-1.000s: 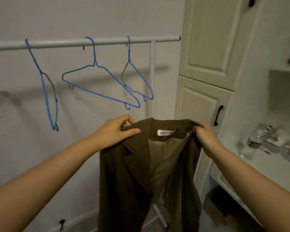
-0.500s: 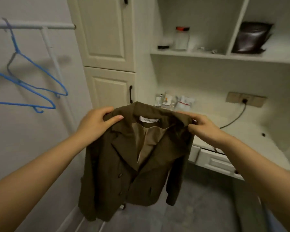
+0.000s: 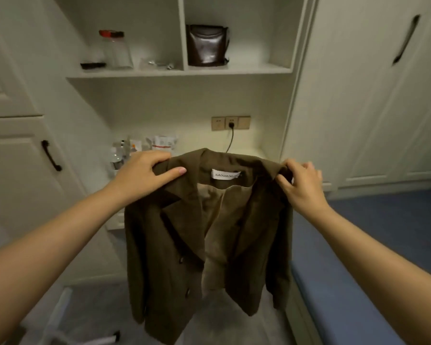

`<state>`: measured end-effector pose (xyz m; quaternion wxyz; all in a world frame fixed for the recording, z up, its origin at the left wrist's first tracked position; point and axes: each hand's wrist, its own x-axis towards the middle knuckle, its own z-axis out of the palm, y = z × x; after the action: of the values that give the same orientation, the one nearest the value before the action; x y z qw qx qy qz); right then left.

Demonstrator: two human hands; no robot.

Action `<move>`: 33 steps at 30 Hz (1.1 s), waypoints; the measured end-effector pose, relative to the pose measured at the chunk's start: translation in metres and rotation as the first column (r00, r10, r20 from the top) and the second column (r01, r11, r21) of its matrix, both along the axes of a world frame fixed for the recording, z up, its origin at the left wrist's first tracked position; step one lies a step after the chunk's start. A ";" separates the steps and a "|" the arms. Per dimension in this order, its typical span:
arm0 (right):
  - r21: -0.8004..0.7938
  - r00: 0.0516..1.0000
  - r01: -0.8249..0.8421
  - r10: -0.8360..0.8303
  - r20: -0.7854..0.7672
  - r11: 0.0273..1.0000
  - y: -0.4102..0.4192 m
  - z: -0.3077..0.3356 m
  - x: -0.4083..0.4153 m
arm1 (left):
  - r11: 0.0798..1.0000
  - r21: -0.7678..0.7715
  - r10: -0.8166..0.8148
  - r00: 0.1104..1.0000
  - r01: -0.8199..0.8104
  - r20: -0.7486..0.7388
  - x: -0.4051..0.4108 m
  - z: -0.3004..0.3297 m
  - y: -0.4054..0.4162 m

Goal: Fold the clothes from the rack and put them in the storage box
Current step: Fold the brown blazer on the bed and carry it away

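A dark olive-brown blazer (image 3: 167,257) with a tan lining and a white neck label hangs in the air in front of me, front open. My left hand (image 3: 144,176) grips its left shoulder, thumb on top of the cloth. My right hand (image 3: 301,184) pinches its right shoulder. The jacket hangs free above the grey floor, sleeves dangling at both sides. No storage box shows in this view. Only the white foot of the rack (image 3: 60,317) is visible at the lower left.
Cream built-in cupboards (image 3: 18,150) stand ahead, with an open shelf holding a jar (image 3: 116,49) and a brown leather bag (image 3: 207,44). A small counter with bottles (image 3: 120,153) and a plugged socket (image 3: 230,122) lies behind the jacket. A blue mattress (image 3: 358,257) lies at the right.
My view has swung right, away from the rack and blue hangers toward the cupboards and bed. Both hands keep hold of the blazer's shoulders and have carried it along.
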<state>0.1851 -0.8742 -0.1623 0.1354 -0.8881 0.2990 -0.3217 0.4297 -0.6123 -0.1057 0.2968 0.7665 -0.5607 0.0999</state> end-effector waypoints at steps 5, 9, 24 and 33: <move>0.315 0.956 0.047 -0.134 0.262 0.948 -0.035 -0.011 -0.070 | 0.975 0.089 -0.208 0.977 0.204 0.043 -0.038 -0.002 -0.072; 0.342 0.886 0.123 -0.259 0.386 0.932 -0.041 -0.021 -0.119 | 0.905 0.157 -0.402 0.916 0.394 0.016 -0.067 -0.012 -0.119; -0.230 0.696 0.716 -0.642 0.322 0.659 -0.023 -0.034 -0.173 | 0.716 0.039 -0.666 0.698 0.698 -0.261 -0.033 -0.053 -0.257; -0.245 0.481 0.874 -0.816 0.320 0.420 0.051 -0.040 -0.179 | 0.512 -0.109 -0.855 0.493 0.852 -0.161 -0.050 -0.055 -0.304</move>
<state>0.0065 -0.8233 -0.2024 -0.1955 -0.5962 0.6264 -0.4626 0.3796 -0.9160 -0.1603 0.3661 0.3929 -0.8334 -0.1307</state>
